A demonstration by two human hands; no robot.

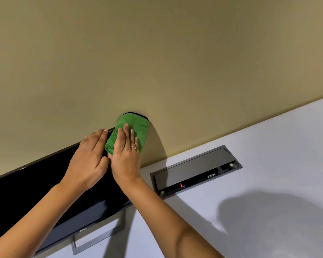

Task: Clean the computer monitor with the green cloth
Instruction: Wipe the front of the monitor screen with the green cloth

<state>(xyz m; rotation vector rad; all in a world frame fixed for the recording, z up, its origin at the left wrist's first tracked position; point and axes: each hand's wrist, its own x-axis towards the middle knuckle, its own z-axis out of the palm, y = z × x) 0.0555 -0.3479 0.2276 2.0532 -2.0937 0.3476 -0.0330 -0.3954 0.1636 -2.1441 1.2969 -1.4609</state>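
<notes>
Both hands I watch lie flat: right hand (126, 161) presses the green cloth (131, 134) on the Dell monitor (26, 192) corner, left hand (88, 157) braces the bezel.

On your monitor (26, 198), the bottom bezel carries the brand "DELL", seen upside down from where you stand. In the desk's cable box (194, 170), a small white label (211, 175) bears dark characters, too small to read reliably.

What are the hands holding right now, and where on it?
Neither grips anything: the right hand presses flat on the green cloth; the left hand rests on the monitor top corner.
</notes>
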